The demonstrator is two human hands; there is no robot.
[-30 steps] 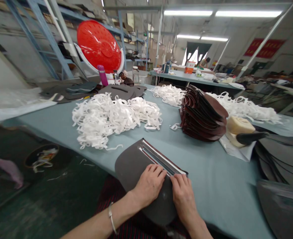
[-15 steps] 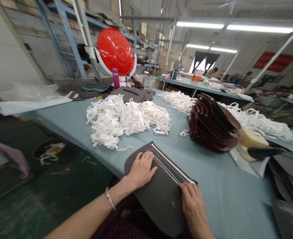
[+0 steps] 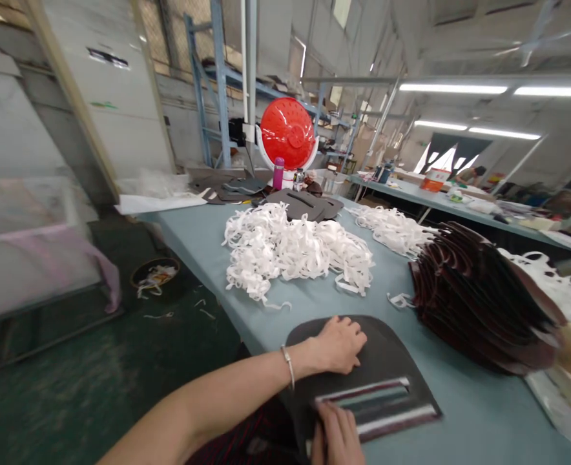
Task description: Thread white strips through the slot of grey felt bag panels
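A dark grey flat panel (image 3: 387, 349) with a rounded far edge lies on the table's near edge. Near its straight edge runs a slot (image 3: 377, 403), bordered by white strips and dark red trim. My left hand (image 3: 338, 345), a bracelet on its wrist, rests on the rounded part with fingers curled together; what is under them is hidden. Partly blurred, my right hand (image 3: 336, 436) is bent over the panel at the slot's near end, fingers close together and thumb tucked beneath. The lower part of the panel runs out of the picture.
A tangle of white strips (image 3: 300, 252) is heaped beyond the panel on the blue-grey table (image 3: 188, 242). To the right stands a stack of dark red pieces (image 3: 479, 303). More grey panels (image 3: 309, 203), a purple bottle (image 3: 278, 174) and a red basin (image 3: 288, 134) are farther back.
The panel has been turned, so its rounded edge now points away from me. My left hand has shifted onto that rounded part; my right hand has moved nearer. The view has swung left.
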